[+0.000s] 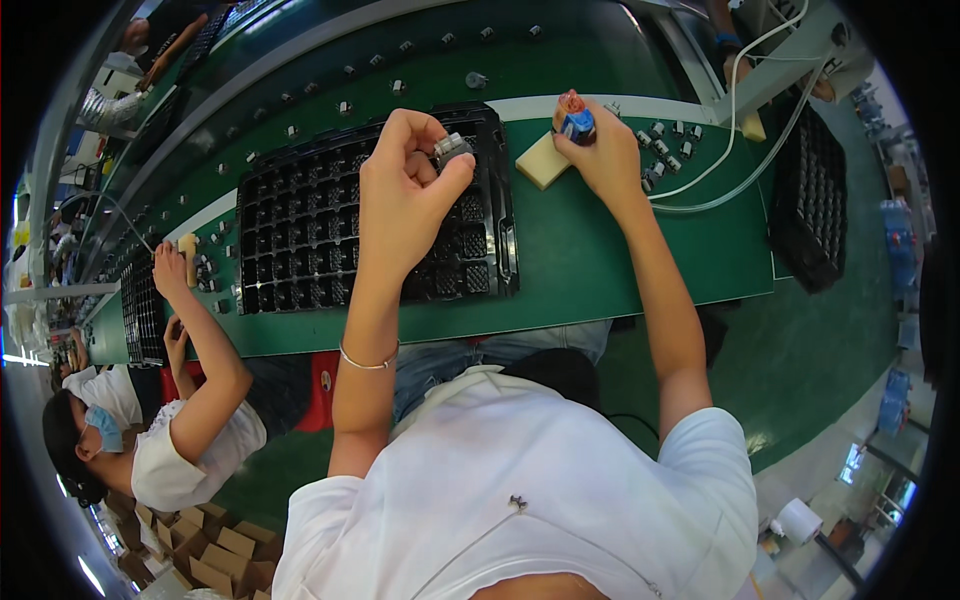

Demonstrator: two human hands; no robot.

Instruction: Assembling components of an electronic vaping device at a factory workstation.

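Between the thumb and fingers of my left hand point(400, 205) is a small grey metal-looking part point(453, 148), held above the right side of a black compartment tray point(506, 225). The tray lies on the green tabletop point(570, 270), and several of its pockets look filled with dark pieces. My right hand point(610, 160) is closed around a small blue object with an orange-red top point(577, 120); its exact kind is unclear. Just left of that hand lies a pale yellow sponge-like block point(541, 163), close to the fingers.
Loose small parts point(662, 150) lie right of my right hand, near a white tube point(738, 110). Another black tray point(808, 200) stands at the far right. Beyond the table, spaced parts point(398, 87) line a green surface. A masked co-worker point(200, 440) works at left.
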